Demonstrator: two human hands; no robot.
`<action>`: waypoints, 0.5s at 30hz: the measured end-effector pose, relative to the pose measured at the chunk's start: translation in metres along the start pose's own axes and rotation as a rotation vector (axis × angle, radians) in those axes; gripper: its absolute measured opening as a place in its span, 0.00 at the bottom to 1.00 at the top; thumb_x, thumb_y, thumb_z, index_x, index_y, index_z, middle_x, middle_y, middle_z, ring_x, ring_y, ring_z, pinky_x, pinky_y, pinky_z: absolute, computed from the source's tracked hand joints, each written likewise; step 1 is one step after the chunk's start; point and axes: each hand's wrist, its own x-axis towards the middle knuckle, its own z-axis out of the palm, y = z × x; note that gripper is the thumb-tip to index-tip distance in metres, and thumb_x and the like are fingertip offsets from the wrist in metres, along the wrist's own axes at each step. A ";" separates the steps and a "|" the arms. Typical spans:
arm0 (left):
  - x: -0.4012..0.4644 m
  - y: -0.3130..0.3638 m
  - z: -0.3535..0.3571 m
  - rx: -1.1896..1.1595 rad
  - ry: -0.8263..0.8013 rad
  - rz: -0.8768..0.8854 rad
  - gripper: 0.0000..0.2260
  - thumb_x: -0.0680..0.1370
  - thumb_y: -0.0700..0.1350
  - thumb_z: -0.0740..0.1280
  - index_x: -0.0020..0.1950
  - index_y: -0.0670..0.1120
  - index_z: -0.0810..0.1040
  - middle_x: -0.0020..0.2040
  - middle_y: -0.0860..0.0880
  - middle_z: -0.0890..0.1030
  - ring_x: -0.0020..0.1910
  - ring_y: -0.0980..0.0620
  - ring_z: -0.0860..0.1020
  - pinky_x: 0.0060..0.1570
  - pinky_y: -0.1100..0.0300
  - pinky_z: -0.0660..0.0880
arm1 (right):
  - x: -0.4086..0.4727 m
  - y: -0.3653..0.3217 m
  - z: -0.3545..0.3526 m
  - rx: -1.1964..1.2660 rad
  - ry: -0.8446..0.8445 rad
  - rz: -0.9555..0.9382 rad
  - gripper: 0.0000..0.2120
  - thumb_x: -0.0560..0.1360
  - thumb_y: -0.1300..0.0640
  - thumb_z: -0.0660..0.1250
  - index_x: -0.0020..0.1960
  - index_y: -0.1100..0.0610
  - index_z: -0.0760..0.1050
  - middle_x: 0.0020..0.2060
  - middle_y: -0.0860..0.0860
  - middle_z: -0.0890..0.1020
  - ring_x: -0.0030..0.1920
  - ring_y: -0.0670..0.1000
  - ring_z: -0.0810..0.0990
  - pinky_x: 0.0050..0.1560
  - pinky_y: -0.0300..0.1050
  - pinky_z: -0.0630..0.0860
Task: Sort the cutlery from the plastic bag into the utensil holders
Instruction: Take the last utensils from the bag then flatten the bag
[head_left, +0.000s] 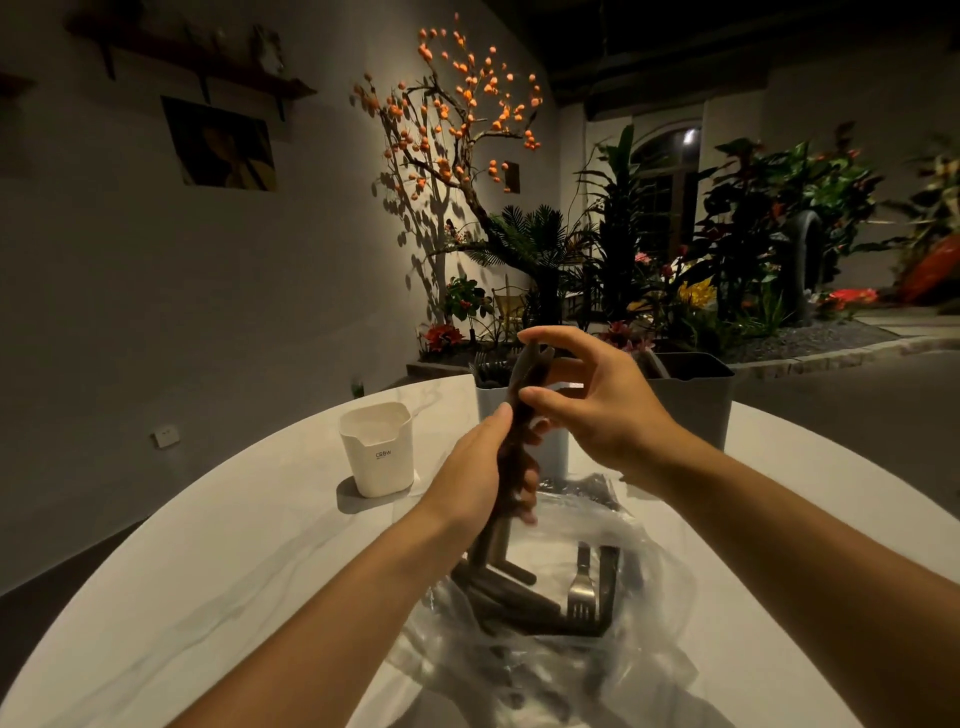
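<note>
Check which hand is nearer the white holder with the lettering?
Left. The left hand grips a cutlery bundle just right of the white holder; the right hand is farther right, fingers at the bundle's top.

The bag (545, 649) lies on the worktop (234, 545) at the near centre, with a fork (581, 592) and further cutlery (511, 595) on it. Behind the bag stands the middle holder (550, 452); the left holder (377, 449) stands to its left, the right holder (693, 397) to its right. The left hand (478, 478) and right hand (597, 410) are above the bag, in front of the middle holder, with a bundle (519, 410) between them.
</note>
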 end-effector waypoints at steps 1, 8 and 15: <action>0.005 0.002 0.001 0.050 0.019 0.046 0.19 0.86 0.54 0.52 0.56 0.44 0.78 0.39 0.46 0.79 0.39 0.50 0.78 0.45 0.55 0.78 | 0.004 -0.002 -0.005 -0.019 0.014 -0.005 0.24 0.74 0.69 0.71 0.66 0.51 0.75 0.51 0.49 0.83 0.49 0.49 0.85 0.42 0.41 0.82; 0.045 0.029 0.021 0.346 0.062 0.209 0.07 0.83 0.48 0.62 0.55 0.56 0.79 0.50 0.55 0.83 0.52 0.59 0.80 0.47 0.67 0.73 | 0.029 -0.013 -0.049 -0.178 0.117 -0.097 0.26 0.77 0.67 0.69 0.69 0.46 0.72 0.49 0.51 0.83 0.48 0.48 0.84 0.43 0.39 0.83; 0.100 0.052 0.058 0.592 0.108 0.424 0.09 0.83 0.50 0.64 0.56 0.50 0.82 0.49 0.52 0.82 0.49 0.54 0.80 0.52 0.53 0.78 | 0.047 -0.016 -0.099 -0.269 0.208 -0.203 0.26 0.78 0.70 0.65 0.71 0.49 0.70 0.53 0.54 0.81 0.51 0.47 0.82 0.41 0.32 0.79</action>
